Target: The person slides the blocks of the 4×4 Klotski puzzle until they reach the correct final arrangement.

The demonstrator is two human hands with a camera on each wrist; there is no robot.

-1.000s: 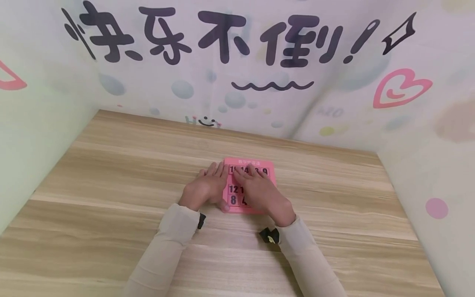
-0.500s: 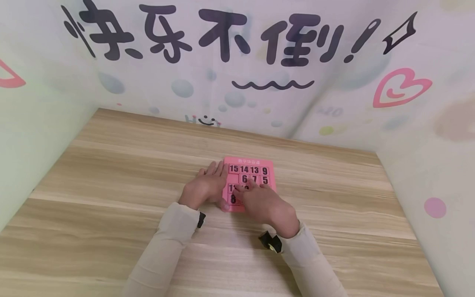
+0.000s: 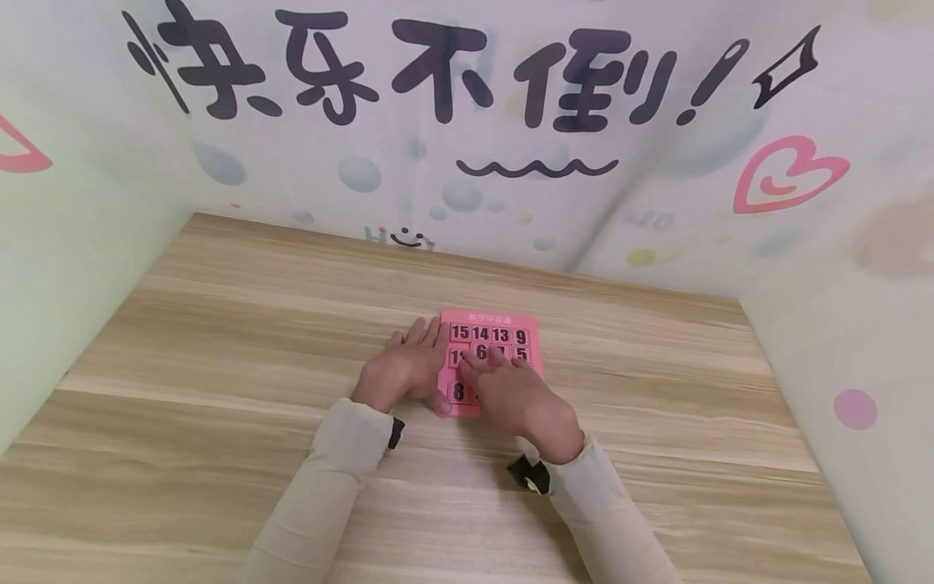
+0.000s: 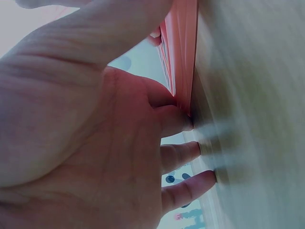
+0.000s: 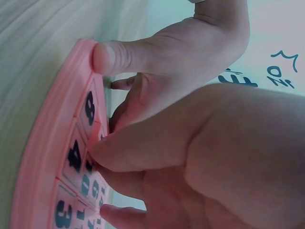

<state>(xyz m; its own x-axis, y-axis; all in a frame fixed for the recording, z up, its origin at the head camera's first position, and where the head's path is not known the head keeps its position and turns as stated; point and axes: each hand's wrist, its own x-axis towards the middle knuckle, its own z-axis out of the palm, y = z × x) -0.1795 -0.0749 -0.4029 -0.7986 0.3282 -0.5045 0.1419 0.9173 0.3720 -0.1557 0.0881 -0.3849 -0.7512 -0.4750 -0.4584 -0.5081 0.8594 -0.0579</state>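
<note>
A pink sliding number puzzle (image 3: 490,315) lies flat on the table, with black numbers on its square tiles. Along its left edge rests my left hand (image 3: 409,365), fingers spread and fairly straight, thumb on the near left corner. In the left wrist view several fingertips (image 4: 191,186) touch the tabletop beside the pink side wall. My right hand (image 3: 514,393) covers the lower right of the board. Its index finger touches a left-column tile (image 3: 456,357), apparently the 12, in the second row. Below that tile is a gap, then the 8 tile (image 3: 458,392). The right thumb (image 5: 119,152) is close above the tiles.
The wood-grain table (image 3: 219,341) extends around the puzzle on all sides. A white printed backdrop (image 3: 409,178) with large dark characters stands behind it, and pale walls close off both sides.
My right hand has drawn back from the top row to the third row, then pushed the left-column tile up one place, so the gap is now beneath it. My left hand has stayed put.
</note>
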